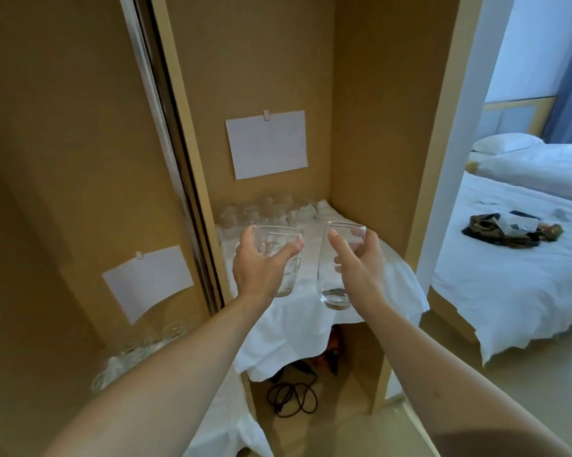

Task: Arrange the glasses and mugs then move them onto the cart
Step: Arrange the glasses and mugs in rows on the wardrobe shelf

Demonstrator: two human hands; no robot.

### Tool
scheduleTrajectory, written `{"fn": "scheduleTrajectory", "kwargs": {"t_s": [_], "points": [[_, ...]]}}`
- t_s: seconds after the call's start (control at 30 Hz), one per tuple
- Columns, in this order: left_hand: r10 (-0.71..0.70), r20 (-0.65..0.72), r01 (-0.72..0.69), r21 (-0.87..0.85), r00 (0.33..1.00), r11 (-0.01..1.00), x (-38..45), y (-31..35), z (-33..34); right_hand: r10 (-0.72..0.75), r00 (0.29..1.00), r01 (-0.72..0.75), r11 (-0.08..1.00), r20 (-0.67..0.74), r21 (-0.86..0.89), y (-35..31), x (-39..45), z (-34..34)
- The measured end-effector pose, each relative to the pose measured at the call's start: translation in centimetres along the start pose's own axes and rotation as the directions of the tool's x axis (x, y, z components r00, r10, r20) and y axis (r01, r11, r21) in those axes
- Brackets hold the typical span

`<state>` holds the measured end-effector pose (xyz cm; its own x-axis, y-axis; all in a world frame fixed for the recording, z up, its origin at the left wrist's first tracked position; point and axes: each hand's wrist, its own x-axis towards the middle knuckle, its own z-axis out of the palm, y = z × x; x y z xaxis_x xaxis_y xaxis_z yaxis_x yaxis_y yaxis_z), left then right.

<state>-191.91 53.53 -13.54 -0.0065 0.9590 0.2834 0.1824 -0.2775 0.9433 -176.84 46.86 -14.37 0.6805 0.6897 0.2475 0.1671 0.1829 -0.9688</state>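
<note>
L hand (pixel 261 272) fingers (pixel 289 250) wrap a ribbed glass (pixel 287 258); R hand (pixel 360 265) fingers grip a smooth tall glass (pixel 335 285). Both held above white-clothed table (pixel 311 324), w/ more glasses (pixel 261 211) at back by wall.

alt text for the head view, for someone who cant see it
A person's left hand and right hand each hold a clear glass, the left glass, the right glass, above a white cloth-covered shelf in a tan alcove. More glasses stand at its back.
</note>
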Motion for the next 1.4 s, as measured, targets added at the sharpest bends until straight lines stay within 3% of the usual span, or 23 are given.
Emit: {"fn": "scheduleTrajectory", "kwargs": {"t_s": [0.47, 0.77, 1.17, 1.4], "points": [[-0.047, 0.095, 0.053, -0.067, 0.994, 0.996, 11.7, -4.2, 7.9, -0.003, 0.999, -0.003, 0.988, -0.037, -0.151, 3.3, 10.6, 3.2], [-0.078, 0.121, 0.071, 0.056, 0.990, 0.996, 16.9, -7.7, 10.9, 0.029, 0.997, -0.042, 0.985, -0.077, -0.167, 6.0, 15.6, 4.7], [-0.161, 0.099, 0.129, 0.272, 0.982, 0.954, 21.2, -9.4, 15.9, 0.055, 0.996, -0.041, 0.984, 0.077, -0.172, 9.7, 24.8, 4.7], [-0.225, 0.079, 0.200, 0.241, 0.971, 0.950, 22.1, -10.5, 19.3, 0.096, 0.985, -0.049, 0.954, 0.145, -0.296, 12.9, 29.4, 3.8]]}}
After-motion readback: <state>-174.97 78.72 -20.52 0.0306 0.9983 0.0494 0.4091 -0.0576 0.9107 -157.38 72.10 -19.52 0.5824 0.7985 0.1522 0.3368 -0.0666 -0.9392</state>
